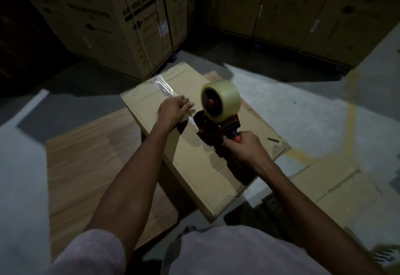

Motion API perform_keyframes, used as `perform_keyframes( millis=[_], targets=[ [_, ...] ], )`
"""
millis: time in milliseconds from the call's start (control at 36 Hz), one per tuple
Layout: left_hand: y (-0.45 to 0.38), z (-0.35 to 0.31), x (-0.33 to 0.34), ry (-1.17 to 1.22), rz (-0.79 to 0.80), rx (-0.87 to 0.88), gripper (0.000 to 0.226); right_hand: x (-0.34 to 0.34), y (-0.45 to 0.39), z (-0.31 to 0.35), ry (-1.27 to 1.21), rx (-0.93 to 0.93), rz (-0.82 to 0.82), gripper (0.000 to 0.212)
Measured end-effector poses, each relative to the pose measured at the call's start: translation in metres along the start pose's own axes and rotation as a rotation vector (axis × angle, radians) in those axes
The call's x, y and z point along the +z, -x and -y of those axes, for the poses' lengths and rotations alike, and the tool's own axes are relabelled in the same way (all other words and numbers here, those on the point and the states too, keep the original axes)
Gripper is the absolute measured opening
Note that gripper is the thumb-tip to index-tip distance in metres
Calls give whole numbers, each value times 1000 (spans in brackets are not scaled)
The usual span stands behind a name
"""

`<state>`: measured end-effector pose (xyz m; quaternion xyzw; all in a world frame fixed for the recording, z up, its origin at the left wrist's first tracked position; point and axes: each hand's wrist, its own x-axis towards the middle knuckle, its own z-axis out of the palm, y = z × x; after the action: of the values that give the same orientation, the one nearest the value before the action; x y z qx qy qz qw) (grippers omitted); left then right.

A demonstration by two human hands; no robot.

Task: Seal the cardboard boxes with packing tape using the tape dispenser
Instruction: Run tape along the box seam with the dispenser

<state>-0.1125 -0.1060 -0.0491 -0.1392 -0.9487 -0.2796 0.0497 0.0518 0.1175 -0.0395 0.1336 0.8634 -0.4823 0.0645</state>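
1. A flat cardboard box (pixel 194 166) lies at the centre of the frame, its long axis running from five o'clock to eleven o'clock, with a glossy strip of packing tape (pixel 164 89) laid along the seam toward the far end.
2. The tape dispenser (pixel 216 123), carrying a full clear roll (pixel 220 101), sits on the box top at about one o'clock from the box's middle, apparently angled so the tape feeds down onto the seam.
3. The right hand (pixel 242 144) has its fingers wrapped tight around the dispenser's orange handle, seemingly drawing it back toward the person.
4. The left hand (pixel 173 108), at eleven o'clock from the dispenser, rests flat with fingers extended on the laid tape, likely pinning it so it sticks.
5. The box rests on a wood-grain board (pixel 86 155) on the floor; another flattened carton (pixel 337 186) lies at four o'clock.
6. Tall washing-machine cartons (pixel 121 21) stand at twelve o'clock.
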Motion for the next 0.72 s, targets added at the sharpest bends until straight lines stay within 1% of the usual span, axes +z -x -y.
perform_keyframes(
  millis=[83, 167, 222, 306, 444, 583, 722],
  targets=[
    [1, -1, 5, -67, 38, -3, 33, 2, 1, 1, 23, -9, 9, 49],
    [3, 0, 7, -131, 84, 26, 34, 2, 5, 1, 33, 16, 0, 43],
    [3, 1, 8, -206, 154, 48, 39, 3, 7, 2, 51, 4, -6, 40],
    [2, 3, 8, -272, 219, 58, 49, 6, 8, 0, 81, -24, -9, 42],
    [1, 6, 10, -272, 235, 35, 52, 7, 6, -3, 146, -80, 16, 37],
    [7, 4, 12, -286, 192, 35, 46, 6, 9, -2, 193, -117, 2, 37],
    [7, 6, 9, -296, 222, 44, 42, 9, 16, 0, 214, -157, -22, 37]
  ],
)
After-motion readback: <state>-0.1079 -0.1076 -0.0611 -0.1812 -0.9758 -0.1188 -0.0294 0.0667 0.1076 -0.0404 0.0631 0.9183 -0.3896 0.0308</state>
